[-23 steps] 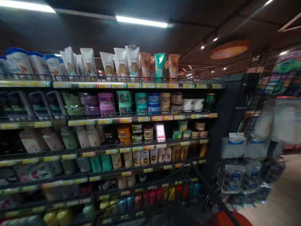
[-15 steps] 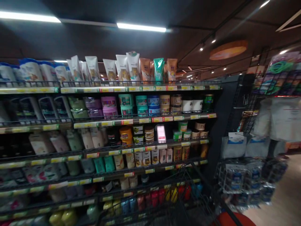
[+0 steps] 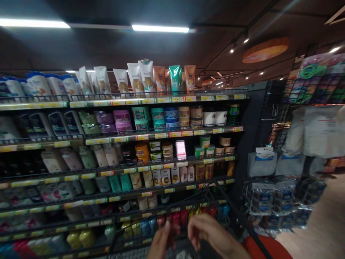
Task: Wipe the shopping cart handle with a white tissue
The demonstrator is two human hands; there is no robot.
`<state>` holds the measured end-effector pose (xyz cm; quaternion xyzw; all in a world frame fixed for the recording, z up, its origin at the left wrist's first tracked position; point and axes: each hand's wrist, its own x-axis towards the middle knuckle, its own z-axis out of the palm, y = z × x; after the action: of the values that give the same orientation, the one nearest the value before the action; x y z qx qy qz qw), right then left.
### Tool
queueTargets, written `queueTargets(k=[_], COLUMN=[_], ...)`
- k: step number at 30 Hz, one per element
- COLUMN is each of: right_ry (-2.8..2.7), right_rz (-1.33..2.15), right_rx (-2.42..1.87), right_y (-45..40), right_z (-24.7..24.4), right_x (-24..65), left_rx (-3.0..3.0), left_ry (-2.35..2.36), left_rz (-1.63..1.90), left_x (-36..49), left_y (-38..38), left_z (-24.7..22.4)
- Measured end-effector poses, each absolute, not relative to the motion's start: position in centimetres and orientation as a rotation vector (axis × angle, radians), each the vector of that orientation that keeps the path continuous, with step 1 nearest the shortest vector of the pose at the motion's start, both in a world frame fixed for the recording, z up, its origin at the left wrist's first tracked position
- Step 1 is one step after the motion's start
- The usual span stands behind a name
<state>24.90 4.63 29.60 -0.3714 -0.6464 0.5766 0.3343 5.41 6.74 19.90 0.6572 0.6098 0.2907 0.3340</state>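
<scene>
Low in the head view, both my hands are raised over a dark wire shopping cart [image 3: 126, 230]. My left hand [image 3: 163, 239] has its thumb up and its fingers angled to the right, slightly blurred. Facing it, my right hand [image 3: 208, 233] has loosely curved fingers. A gap separates the hands, and nothing shows in either one. Beyond them, colourful bottles [image 3: 145, 227] line the lower shelf. Something pale [image 3: 184, 254] lies below and between the hands, too unclear to name.
Shelves ahead hold tubes [image 3: 146, 77], stacked jars [image 3: 172, 118] and pump bottles [image 3: 54, 160]. A dark bar [image 3: 242, 221] slants across the lower right, over a red rounded object [image 3: 266, 248]. Hanging packs [image 3: 262, 201] cover a rack at right, beside the floor [image 3: 318, 216].
Both my hands have come into view at the bottom. The shelf contents sit slightly further left in the view, and the picture is sharper.
</scene>
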Motion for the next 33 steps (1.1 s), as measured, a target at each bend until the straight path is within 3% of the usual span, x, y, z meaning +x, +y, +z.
queueTargets(k=[6, 10, 20, 33], right_ry=[-1.430, -1.548, -1.737, -1.699], right_rz=[1.732, 1.731, 1.518, 1.570], right_rx=[-0.454, -0.460, -0.604, -0.770], right_y=[10.4, 12.2, 14.2, 17.4], right_z=[41.0, 45.1, 49.7, 47.2], right_x=[23.7, 24.1, 26.3, 28.7], left_rx=[1.449, 1.480, 1.721, 1.496], left_ry=[0.975, 0.854, 1.094, 1.089], left_rz=[1.199, 1.188, 1.255, 1.158], left_x=[9.4, 10.7, 10.3, 11.3], left_y=[9.0, 10.3, 12.1, 15.6], left_z=[36.9, 43.0, 48.2, 45.7])
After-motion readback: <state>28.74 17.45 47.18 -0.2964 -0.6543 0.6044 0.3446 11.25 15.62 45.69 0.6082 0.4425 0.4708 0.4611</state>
